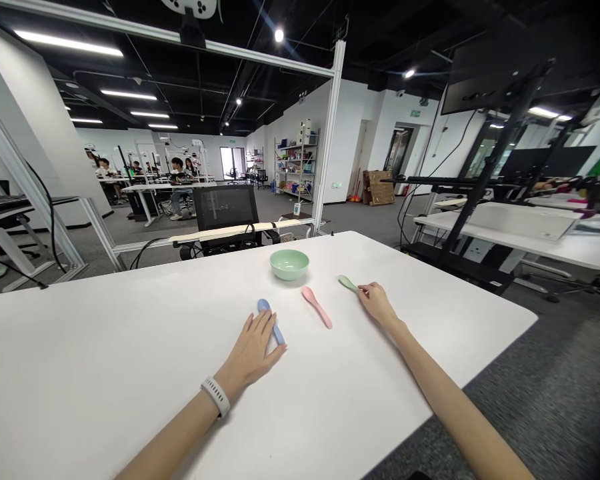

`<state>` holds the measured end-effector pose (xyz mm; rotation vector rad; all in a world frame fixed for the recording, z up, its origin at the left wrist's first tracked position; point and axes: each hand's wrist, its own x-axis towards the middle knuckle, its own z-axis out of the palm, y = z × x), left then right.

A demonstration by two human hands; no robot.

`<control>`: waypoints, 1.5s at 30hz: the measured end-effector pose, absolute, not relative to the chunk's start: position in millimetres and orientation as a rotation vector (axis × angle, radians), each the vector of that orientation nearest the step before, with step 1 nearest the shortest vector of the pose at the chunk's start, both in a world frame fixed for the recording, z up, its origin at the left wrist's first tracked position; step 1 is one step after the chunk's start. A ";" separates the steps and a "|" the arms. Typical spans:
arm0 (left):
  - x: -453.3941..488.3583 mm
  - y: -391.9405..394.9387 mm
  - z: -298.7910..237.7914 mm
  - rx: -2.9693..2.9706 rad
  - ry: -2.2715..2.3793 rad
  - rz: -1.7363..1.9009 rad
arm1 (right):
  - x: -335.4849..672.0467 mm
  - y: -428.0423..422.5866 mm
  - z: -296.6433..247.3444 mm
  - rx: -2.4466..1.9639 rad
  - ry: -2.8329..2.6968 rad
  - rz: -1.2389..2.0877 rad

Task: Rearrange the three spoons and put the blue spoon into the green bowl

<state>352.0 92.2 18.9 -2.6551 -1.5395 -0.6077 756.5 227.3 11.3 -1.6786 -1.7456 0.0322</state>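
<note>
My left hand (253, 347) lies over a blue spoon (279, 335), with its fingers stretched across the handle and its thumb out by the handle's end. The spoon's bowl shows beyond the fingertips. Farther right, my right hand (377, 303) has its fingers closed on the handle of a green spoon (348, 283), whose bowl points up and left at table level. Between the two hands a pink spoon (318, 308) rests untouched on the table. A light green bowl (289, 265) stands upright behind the spoons, apart from both hands; its inside looks bare.
The white table (130, 373) has its right edge running near my right forearm. A metal frame (330, 133) rises behind the far edge, with a black chair (226, 208) beyond it. Another desk (570, 243) stands at right. Several people sit in the far background.
</note>
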 end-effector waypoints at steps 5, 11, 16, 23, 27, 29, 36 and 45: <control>351.2 93.7 17.6 -2.652 -1.522 -0.613 | 757.1 227.5 10.9 -1.683 -1.742 0.040; 351.5 92.1 18.9 -2.659 -1.516 -0.604 | 757.8 229.7 8.0 -1.709 -1.754 0.029; 337.8 91.8 31.4 -2.604 -1.517 -0.650 | 755.7 229.8 6.9 -1.723 -1.729 -0.045; 212.4 83.1 49.5 -2.186 -1.841 -0.758 | 727.3 226.6 14.2 -1.486 -1.861 -0.039; 102.9 54.4 15.9 -2.054 -2.020 -0.497 | 702.1 223.4 17.3 -1.379 -2.084 0.094; 65.9 40.2 -3.1 -1.941 -2.136 -0.373 | 692.9 222.0 18.6 -1.356 -2.171 0.141; 62.1 29.2 -8.8 -1.798 -2.397 -0.164 | 684.4 221.2 17.4 -1.345 -2.250 0.237; 44.3 34.2 -15.3 -1.881 -2.325 -0.092 | 687.5 223.8 11.2 -1.328 -2.182 0.298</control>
